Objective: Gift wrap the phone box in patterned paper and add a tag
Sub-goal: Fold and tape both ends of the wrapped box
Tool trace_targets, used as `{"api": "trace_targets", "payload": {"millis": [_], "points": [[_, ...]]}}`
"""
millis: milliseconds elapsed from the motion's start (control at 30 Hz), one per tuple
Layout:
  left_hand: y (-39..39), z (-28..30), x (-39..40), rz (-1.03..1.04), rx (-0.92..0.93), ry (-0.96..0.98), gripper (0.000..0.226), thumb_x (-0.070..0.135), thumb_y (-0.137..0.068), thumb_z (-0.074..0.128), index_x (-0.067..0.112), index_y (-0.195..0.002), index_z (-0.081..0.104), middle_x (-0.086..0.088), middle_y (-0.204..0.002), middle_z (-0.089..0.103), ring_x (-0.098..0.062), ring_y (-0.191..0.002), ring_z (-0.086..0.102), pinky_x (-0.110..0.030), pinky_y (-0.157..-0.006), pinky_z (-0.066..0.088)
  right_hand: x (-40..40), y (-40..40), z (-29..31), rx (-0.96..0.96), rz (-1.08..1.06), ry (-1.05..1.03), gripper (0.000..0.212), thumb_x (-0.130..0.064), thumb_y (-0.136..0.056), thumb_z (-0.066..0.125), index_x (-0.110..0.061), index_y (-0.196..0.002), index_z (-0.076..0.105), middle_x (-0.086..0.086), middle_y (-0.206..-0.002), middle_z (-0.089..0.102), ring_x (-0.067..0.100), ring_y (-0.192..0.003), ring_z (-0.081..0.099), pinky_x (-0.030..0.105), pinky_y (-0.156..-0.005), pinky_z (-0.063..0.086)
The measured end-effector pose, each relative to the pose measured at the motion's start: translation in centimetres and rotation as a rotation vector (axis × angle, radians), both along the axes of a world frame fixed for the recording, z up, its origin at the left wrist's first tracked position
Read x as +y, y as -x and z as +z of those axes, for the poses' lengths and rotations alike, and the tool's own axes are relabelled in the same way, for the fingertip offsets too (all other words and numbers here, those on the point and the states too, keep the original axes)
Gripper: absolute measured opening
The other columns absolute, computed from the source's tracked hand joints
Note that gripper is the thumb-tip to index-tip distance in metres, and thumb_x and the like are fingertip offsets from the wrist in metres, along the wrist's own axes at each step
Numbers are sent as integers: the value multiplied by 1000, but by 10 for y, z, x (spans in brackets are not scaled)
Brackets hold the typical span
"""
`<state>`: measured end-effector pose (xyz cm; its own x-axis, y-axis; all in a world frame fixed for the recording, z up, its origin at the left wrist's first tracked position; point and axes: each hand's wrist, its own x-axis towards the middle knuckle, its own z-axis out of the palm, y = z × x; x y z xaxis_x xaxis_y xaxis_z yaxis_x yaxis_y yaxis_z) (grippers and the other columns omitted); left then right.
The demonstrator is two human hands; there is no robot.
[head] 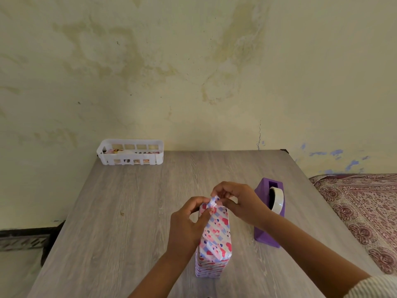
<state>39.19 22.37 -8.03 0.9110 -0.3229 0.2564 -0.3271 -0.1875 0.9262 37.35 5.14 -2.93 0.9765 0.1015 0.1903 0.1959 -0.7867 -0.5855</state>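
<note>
The phone box point(214, 239) lies on the wooden table point(120, 211), wrapped in paper with pink and purple hearts and stripes. Its far end carries a folded paper flap point(213, 201) that sticks up. My left hand point(189, 220) holds the box's left side near that end, thumb on the paper. My right hand point(238, 201) pinches the flap from the right with curled fingers. A shiny strip, maybe tape, shows on the flap. No tag is visible on the box.
A purple tape dispenser point(269, 214) with a white roll stands just right of my right hand. A white slotted basket point(130, 152) with small paper pieces sits at the table's far left corner. A patterned bedspread point(365, 207) lies right of the table. A wall rises behind.
</note>
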Motion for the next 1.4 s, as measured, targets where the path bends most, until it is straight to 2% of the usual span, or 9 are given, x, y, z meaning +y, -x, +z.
{"api": "trace_targets", "payload": {"millis": [133,267,533,667,833,967,1100,1233,1400], "points": [[2,-2,-2,14,-27,-16,14,40,-82,59,37,-95,61,28,-94,63,11,-95,59,-5,-79,46,-3,0,2,-37,46,32,14,-5,-88,61,-14,-97,69,-6,-92,67,7,-85,61,20,-77,50],[3,-3,-4,12,-13,-4,14,28,-88,58,41,-90,58,28,-91,63,11,-90,60,-3,-74,45,0,0,1,-125,35,55,15,-12,-88,56,-12,-90,71,-3,-86,67,7,-79,61,14,-70,46],[5,-3,-8,26,43,5,10,40,-83,53,39,-91,58,26,-89,62,14,-90,59,-2,-74,45,5,-4,5,-40,-4,169,13,-4,-92,52,-10,-92,64,-6,-94,54,7,-83,53,10,-70,40],[6,-3,-7,53,72,68,15,22,-87,63,36,-92,62,23,-92,66,7,-89,62,-6,-77,47,12,-5,5,51,-137,69,15,-6,-93,50,-10,-90,64,-5,-86,59,5,-76,53,6,-66,39],[5,-3,-8,88,170,172,16,22,-82,68,27,-96,61,16,-94,68,1,-88,66,-15,-77,53,16,-2,3,46,-223,-139,18,0,-88,57,-14,-80,66,-15,-73,60,-6,-71,57,4,-65,42],[3,-3,-8,70,234,199,25,23,-84,67,30,-106,59,16,-99,69,0,-90,67,-16,-75,54,16,-1,0,61,-275,-299,20,-5,-86,64,-24,-87,60,-7,-74,65,7,-71,63,15,-69,51],[3,-3,-7,52,259,238,22,18,-85,66,27,-104,59,12,-100,69,-2,-88,67,-16,-74,54,11,1,1,209,-269,-433,20,-11,-84,69,-17,-101,63,-3,-81,69,14,-79,68,24,-76,56],[-2,1,-8,-36,394,233,17,18,-87,64,26,-102,62,8,-100,70,-5,-88,68,-18,-74,54,11,9,-4,251,-240,-392,5,-13,-80,74,-15,-79,69,0,-79,71,14,-75,70,29,-73,57],[-8,4,-6,-84,395,164,13,17,-90,60,27,-95,66,11,-97,69,0,-83,67,-12,-70,52,17,12,-16,108,-325,-351,31,-13,-80,73,-35,-59,64,-8,-67,69,14,-69,68,42,-72,58]]}}
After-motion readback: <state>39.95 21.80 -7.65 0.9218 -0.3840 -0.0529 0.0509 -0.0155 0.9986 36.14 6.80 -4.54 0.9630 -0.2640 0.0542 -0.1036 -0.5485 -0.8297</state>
